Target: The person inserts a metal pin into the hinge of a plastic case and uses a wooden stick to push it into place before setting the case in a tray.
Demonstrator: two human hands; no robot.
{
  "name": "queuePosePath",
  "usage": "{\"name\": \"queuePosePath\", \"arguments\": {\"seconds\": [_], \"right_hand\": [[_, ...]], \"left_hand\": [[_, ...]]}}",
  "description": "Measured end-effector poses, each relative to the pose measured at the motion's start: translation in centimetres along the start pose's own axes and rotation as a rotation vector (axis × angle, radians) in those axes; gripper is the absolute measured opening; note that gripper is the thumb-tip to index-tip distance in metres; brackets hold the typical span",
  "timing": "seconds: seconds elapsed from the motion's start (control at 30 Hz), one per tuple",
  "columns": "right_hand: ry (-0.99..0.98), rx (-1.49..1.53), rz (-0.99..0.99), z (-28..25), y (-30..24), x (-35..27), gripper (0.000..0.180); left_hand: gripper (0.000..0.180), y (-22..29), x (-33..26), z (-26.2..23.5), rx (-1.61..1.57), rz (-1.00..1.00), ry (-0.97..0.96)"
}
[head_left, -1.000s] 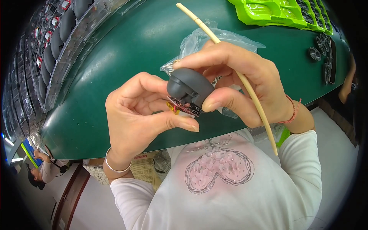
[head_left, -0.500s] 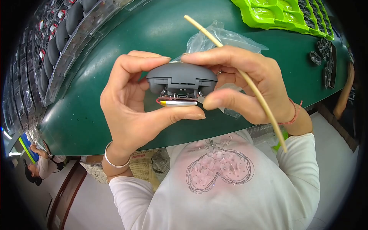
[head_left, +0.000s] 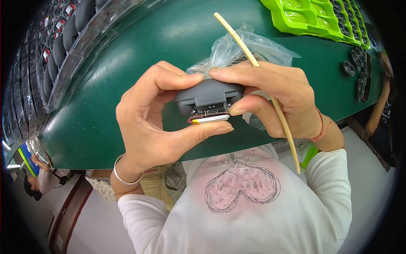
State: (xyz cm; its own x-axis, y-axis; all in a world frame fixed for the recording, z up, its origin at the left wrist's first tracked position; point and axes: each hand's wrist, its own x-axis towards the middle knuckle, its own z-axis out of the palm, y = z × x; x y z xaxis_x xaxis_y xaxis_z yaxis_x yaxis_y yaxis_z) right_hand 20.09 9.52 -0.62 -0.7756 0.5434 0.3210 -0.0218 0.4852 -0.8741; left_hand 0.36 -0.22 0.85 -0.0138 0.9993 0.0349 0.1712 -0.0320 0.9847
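Note:
Between my two hands sits a dark grey rounded plastic housing (head_left: 208,92) with its open side toward me. A circuit board with a small charging port (head_left: 211,112) shows in the opening, and a flat silver battery (head_left: 210,119) lies below it. My left hand (head_left: 154,114) grips the housing, its fingers on top and its thumb under the battery. My right hand (head_left: 277,95) pinches the right side, with the index finger on top and the thumb by the board's edge. A thin pale wooden stick (head_left: 281,116) is tucked slantwise through the right hand's fingers.
Behind my hands, a clear plastic bag (head_left: 237,46) with thin metallic pieces lies on the green table (head_left: 114,67). Clear trays of similar grey housings (head_left: 69,36) stand at left. A bright green tray (head_left: 300,19) and small dark round parts (head_left: 349,67) are at right. Other people are nearby.
Both hands and the housing have shifted slightly right, and the housing has tipped. My right thumb has closed in on the board's edge. The stick has swung more upright.

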Motion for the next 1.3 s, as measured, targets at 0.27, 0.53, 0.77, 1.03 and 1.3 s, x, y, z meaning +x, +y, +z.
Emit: {"name": "queuePosePath", "arguments": {"seconds": [0.27, 0.53, 0.77, 1.03, 1.3], "right_hand": [[-0.138, -0.518, -0.025, -1.9, 0.4, 0.7, 0.022], [-0.138, -0.541, -0.02, -1.3, 1.1, 0.4, 0.022], [-0.089, -0.32, -0.005, -2.1, 0.9, 0.7, 0.02], [-0.039, -0.179, 0.028, -2.3, 0.5, 1.2, 0.019], [0.02, -0.182, 0.003, -1.6, 0.6, 0.4, 0.02]], "left_hand": [[0.055, -0.5, 0.3, -1.6, -0.051, -0.041, 0.213], [0.055, -0.9, 0.4, -1.0, 0.032, 0.086, 0.177], [0.055, -0.8, 0.5, -0.8, 0.023, 0.078, 0.148], [0.055, -0.9, 0.3, -0.5, 0.007, 0.034, 0.154], [0.052, -1.3, 0.3, -0.7, 0.097, 0.002, 0.139]]}}
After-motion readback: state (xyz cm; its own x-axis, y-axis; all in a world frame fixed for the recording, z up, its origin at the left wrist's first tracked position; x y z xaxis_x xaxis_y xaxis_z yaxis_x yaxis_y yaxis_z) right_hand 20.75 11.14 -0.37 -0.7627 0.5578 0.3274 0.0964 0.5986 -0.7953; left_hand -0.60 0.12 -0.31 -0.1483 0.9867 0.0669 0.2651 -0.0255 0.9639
